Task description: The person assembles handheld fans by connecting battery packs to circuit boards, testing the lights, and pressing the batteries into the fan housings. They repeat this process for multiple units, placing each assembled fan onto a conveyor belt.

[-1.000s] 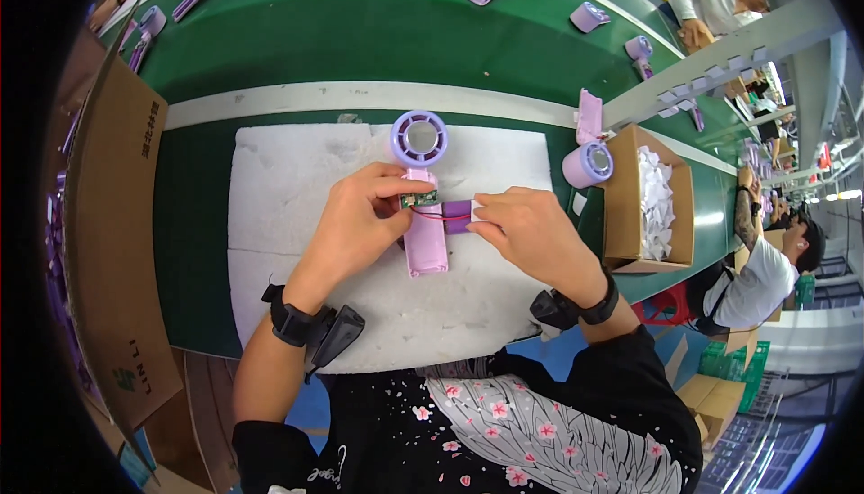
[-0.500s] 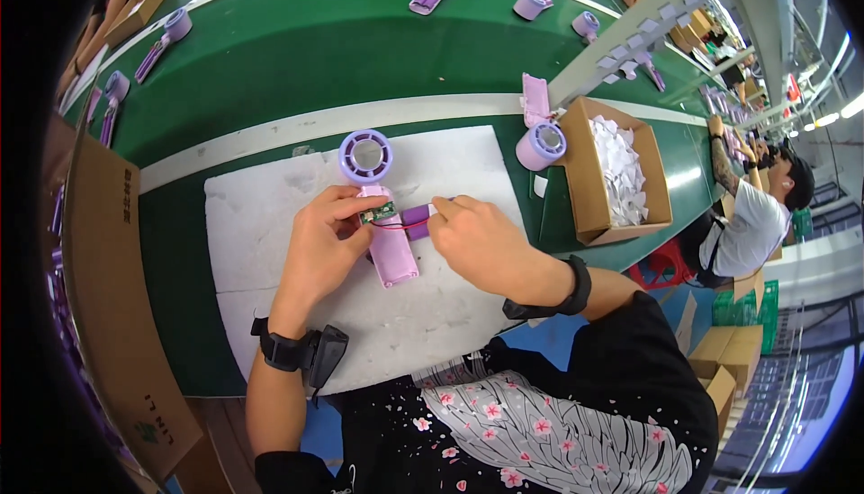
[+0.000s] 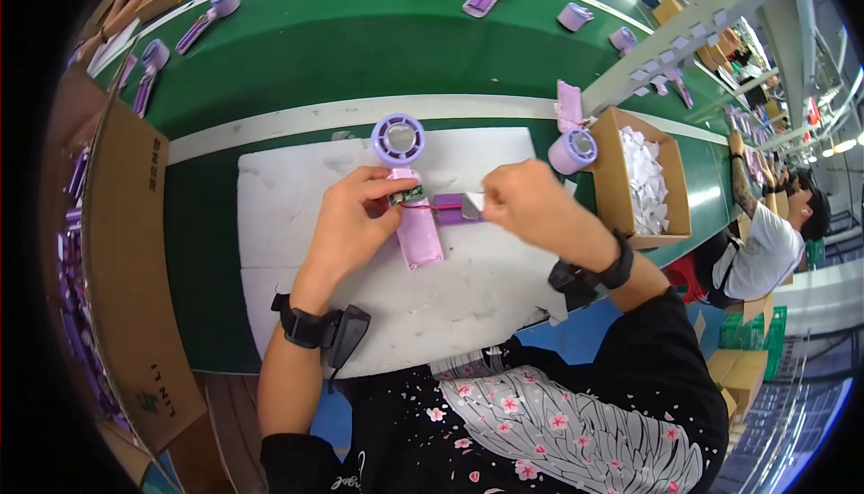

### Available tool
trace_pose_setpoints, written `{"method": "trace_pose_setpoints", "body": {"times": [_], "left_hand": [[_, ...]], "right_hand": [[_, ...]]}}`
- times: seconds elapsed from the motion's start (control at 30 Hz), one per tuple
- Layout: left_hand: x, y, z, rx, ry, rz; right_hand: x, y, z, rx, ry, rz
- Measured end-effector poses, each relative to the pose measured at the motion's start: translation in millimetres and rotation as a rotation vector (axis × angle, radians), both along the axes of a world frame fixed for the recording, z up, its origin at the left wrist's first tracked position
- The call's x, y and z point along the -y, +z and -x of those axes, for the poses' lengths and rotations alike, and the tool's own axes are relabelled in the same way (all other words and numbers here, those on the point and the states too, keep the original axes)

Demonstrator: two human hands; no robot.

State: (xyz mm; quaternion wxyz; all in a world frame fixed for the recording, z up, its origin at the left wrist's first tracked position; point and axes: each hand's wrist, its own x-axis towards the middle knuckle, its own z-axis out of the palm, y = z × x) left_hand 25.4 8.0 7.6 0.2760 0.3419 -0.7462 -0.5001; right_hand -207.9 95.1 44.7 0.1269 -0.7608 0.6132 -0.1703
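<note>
A handheld fan with a lilac round head (image 3: 399, 139) and an opened pink handle shell (image 3: 420, 240) lies on a white foam sheet (image 3: 306, 170). My left hand (image 3: 353, 224) pinches the small green circuit board (image 3: 408, 193) at the top of the handle between thumb and fingers. Red and black wires run from the board to a purple battery (image 3: 447, 210) just right of the handle. At the battery's right end, my closed right hand (image 3: 533, 204) grips a pale strip (image 3: 472, 206); its fingertips are partly hidden.
To the right stands a cardboard box (image 3: 616, 179) of white paper scraps, with another opened fan (image 3: 573, 149) beside it. A tall carton (image 3: 135, 287) stands at the left. Several fans rest on the green belt (image 3: 360, 44) beyond. A person (image 3: 765, 242) sits at the far right.
My right hand has moved right and away from the handle, and the pale strip now shows between it and the battery. My left hand stays on the board. The whole view has shifted.
</note>
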Motion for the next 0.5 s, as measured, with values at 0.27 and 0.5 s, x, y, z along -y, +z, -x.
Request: {"method": "trace_pose_setpoints", "body": {"times": [0.27, 0.5], "left_hand": [[3, -4, 0, -0.043, 0.061, -0.075], [-1, 8, 4, -0.006, 0.064, -0.109]], "right_hand": [[39, -2, 35, -0.082, -0.276, 0.29], [18, -16, -2, 0.224, 0.263, 0.026]]}}
